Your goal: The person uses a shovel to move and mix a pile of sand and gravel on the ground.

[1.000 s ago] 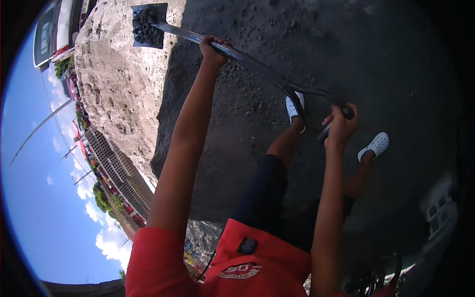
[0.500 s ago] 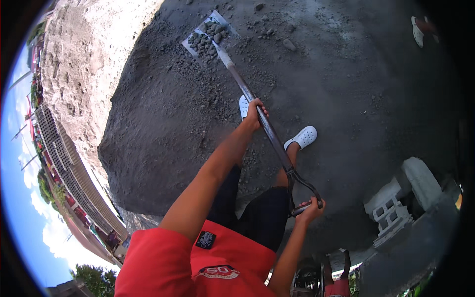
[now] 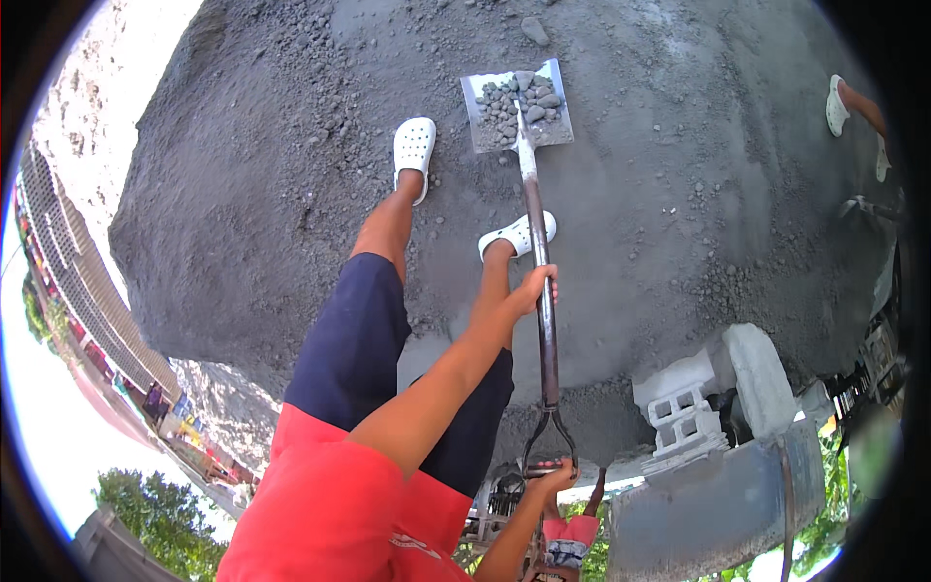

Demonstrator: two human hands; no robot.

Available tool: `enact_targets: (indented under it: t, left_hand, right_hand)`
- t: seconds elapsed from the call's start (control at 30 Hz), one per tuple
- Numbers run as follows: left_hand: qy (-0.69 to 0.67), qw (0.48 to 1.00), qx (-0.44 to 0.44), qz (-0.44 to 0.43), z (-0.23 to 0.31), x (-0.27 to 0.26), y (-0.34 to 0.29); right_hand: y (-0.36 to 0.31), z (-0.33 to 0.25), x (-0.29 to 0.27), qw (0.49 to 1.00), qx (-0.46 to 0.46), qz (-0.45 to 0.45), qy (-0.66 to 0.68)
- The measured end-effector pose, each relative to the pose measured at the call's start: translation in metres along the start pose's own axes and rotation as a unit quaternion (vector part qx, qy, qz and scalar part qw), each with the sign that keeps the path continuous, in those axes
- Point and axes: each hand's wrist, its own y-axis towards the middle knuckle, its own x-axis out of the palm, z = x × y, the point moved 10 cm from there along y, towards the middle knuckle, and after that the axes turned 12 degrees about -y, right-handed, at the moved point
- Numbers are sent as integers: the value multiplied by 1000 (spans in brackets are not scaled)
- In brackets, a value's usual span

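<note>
A square-bladed shovel point(image 3: 547, 354) extends away from me, its metal blade carrying a load of grey stones point(image 3: 533, 100) and gravel. Partway along the dark shaft, my left hand point(image 3: 535, 288) is wrapped around it. My right hand point(image 3: 555, 475) grips the crossbar of the handle at the near end. The blade lies over the grey, sandy ground point(image 3: 640, 223); whether it touches the ground I cannot tell. My white clogs point(image 3: 415, 145) are to the left of the shaft and partly behind it.
Hollow concrete blocks point(image 3: 684, 417) and a pale slab point(image 3: 759, 378) stand at the lower right by a grey metal panel point(image 3: 718, 519). Another person's white clog point(image 3: 836, 105) shows at the right edge. A person in red point(image 3: 572, 532) is at the bottom. Loose stones dot the ground.
The loaded shovel has swung to the right, and its shaft now points nearly straight ahead. My view has turned right too. Both hands keep their hold, and stones remain on the blade.
</note>
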Motion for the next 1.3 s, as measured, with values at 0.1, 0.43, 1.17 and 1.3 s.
enact_targets:
  t: [0.1, 0.43, 1.17, 1.3]
  left_hand:
    - [-23, 997, -59, -36, 151, 55, 149]
    - [-44, 984, 166, -44, 457, 152, 226]
    - [-175, 964, 168, -107, 838, 338, 246]
    - [-240, 965, 75, -71, 855, 375, 275]
  right_hand:
    - [-16, -69, 29, 999, -30, 5, 18]
    - [-150, -229, 276, 984, -60, -141, 89]
    - [-385, -600, 486, 967, -233, -101, -11]
    - [-368, -645, 494, 962, -264, -66, -36]
